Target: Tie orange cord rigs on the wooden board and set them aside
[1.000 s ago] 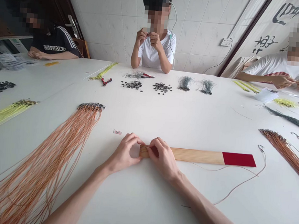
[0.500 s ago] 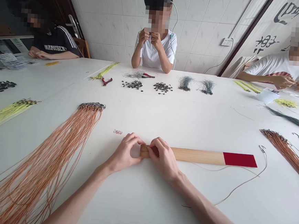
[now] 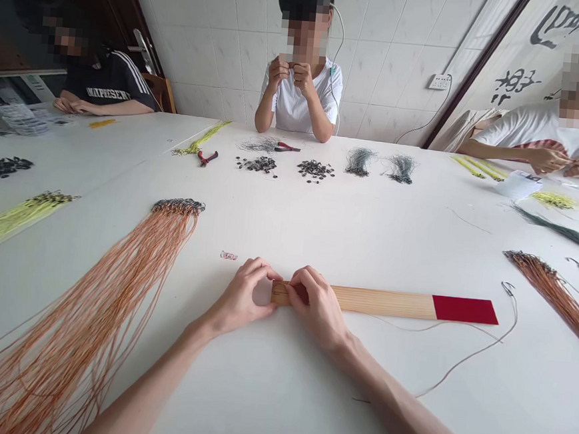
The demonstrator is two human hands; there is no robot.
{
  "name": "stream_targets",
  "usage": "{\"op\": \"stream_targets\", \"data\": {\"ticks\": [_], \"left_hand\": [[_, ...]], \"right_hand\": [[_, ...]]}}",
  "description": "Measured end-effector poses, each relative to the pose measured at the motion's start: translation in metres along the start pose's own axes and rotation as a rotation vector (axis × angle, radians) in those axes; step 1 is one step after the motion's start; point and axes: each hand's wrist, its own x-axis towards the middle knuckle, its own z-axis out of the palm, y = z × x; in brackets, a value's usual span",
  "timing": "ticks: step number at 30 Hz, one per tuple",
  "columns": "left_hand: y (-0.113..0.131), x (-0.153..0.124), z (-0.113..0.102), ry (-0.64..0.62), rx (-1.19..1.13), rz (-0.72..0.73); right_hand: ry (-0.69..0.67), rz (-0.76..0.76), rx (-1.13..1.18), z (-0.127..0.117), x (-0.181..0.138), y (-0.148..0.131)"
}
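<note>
A flat wooden strip (image 3: 388, 302) with a red right end lies on the white table. My left hand (image 3: 243, 293) grips its left end, thumb at the near edge and fingers at the far edge. Over the strip near that end, my right hand (image 3: 317, 306) is closed in a pinch; a small thin dark thing shows on the wood at its fingertips, too fine to name. A pale thin line (image 3: 463, 361) with a dark fishing hook (image 3: 508, 288) lies to the right, partly behind the strip and my right forearm.
Bundled orange lines (image 3: 130, 264) with dark hooks lie left, another orange bundle (image 3: 549, 284) right. Across the table are red-handled pliers (image 3: 206, 158), small black pieces (image 3: 316, 171) and dark-green line bundles (image 3: 358, 162). Several people sit around; one (image 3: 299, 87) faces me.
</note>
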Motion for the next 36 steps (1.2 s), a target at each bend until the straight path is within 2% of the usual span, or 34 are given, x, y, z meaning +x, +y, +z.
{"op": "stream_targets", "data": {"ticks": [36], "left_hand": [[-0.0007, -0.0003, 0.0004, -0.004, -0.01, 0.004]], "right_hand": [[0.019, -0.03, -0.025, -0.0014, 0.0001, -0.002]]}}
